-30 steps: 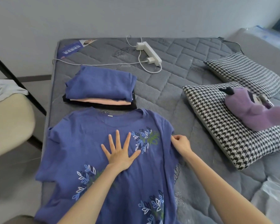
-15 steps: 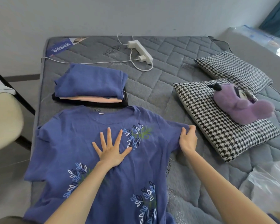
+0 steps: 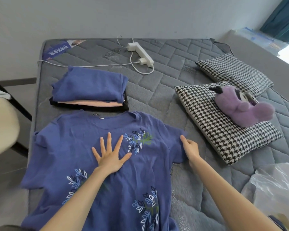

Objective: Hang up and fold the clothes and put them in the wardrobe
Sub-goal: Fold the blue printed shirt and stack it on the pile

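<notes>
Grey mattress (image 3: 165, 90) holds a blue T-shirt (image 3: 70, 147), collar pointing away; left hand (image 3: 110, 157) presses its chest, fingers splayed, right hand (image 3: 189, 147) pinches the sleeve (image 3: 173, 142) alongside.

The blue label (image 3: 60, 49) on the mattress (image 3: 173, 52) carries white print, perhaps Chinese, unreadable here.

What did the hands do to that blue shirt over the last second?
The right hand, pinching the sleeve of the blue leaf-printed T-shirt, drew it outward to the right, so it now lies spread flat. The left hand stayed pressed flat on the chest, and the folded pile of clothes behind did not move.
</notes>
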Tool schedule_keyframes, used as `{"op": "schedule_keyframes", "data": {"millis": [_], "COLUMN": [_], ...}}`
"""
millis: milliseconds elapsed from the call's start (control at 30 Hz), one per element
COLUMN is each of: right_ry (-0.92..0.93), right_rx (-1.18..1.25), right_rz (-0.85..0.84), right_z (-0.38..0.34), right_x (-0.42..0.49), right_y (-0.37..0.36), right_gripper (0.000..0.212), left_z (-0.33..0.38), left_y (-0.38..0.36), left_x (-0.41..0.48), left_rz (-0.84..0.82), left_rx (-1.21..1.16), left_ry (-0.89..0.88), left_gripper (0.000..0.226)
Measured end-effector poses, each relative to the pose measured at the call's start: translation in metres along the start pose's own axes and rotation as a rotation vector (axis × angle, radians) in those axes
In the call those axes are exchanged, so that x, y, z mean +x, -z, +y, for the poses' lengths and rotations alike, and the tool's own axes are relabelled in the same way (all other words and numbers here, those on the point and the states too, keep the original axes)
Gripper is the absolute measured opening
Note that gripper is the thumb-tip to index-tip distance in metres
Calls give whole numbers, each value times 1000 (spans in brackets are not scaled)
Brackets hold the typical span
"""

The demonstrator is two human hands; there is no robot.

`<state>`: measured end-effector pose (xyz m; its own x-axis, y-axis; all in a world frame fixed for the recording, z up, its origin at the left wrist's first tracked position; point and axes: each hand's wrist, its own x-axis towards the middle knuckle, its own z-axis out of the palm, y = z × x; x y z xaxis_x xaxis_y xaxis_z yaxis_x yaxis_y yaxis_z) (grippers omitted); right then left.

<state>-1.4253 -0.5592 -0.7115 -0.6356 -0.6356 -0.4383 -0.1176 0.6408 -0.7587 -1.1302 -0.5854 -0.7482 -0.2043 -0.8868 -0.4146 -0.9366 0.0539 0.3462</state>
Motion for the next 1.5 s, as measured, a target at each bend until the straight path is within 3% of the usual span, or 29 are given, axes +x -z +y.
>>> {"op": "schedule_keyframes", "data": {"millis": [133,233,367,567,733,900,1033,1167,1333,1500], "right_ry": [78,183,460,741,752,806,830,905,1015,1164], "right_rx": [-171,-337,-687,-634,-495,-496,-532,-526,-518,-691], "right_rz": [169,256,308,84,-241,-437,-535,-646,-752,-829], "right_z": [-3,-7,-18,-43,-64,-85,-100,-112,-126,-140], "right_x": [-10,-23,-38,-62,-85,-102,-117,-137,-160,-176], "right_y": [-1,-4,-20,-74,-135,-196,-235,-269,-306,-340], "right_gripper": [12,33,28,17,12,17,18,17,24,36], "left_z": [-16,-28,-40,-91,-143,-169,-169,-174,-191,-220], "left_y": [1,10,37,68,76,76,76,74,69,74], "left_x": [-8,-14,-25,-53,-71,-65,-54,-48,-49,-60], "left_rz": [30,54,353,698,698,496,457,496,633,774], "left_rx": [73,69,-71,-209,-451,-532,-611,-490,-562,-877], "left_ry": [-15,-16,-29,234,529,469,512,610,474,460], "left_gripper": [72,66,52,23,27,36,40,49,16,14]}}
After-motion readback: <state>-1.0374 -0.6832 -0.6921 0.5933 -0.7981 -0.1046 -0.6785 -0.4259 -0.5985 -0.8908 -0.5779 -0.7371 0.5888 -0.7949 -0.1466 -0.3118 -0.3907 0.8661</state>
